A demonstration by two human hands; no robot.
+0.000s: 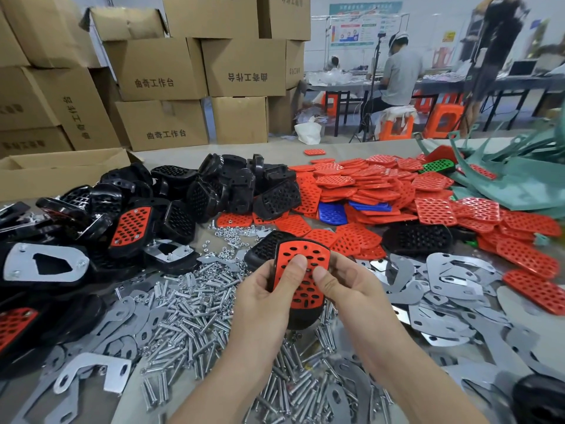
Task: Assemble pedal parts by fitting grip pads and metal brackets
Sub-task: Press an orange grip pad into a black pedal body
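**A:** What's on the desk [214,151]?

**B:** Black pedals [214,185] heaped left, red pads [367,185] right, brackets [452,280] near right, bolts [189,316] in the middle.

**A:** The arms [232,377]?

**B:** Both reach forward from the bottom edge, converging above the bolts.

**A:** And the hands?

**B:** Left hand [266,296] and right hand [351,289] clasp one pedal [301,319], upright, off the desk. Fingers curl behind it and both thumbs press the pad [305,258] on its face.

Cardboard boxes [159,68] stacked upper left. Upper right, a seated person [400,78], orange stools [444,117] nearby, white bag [308,133] on floor.
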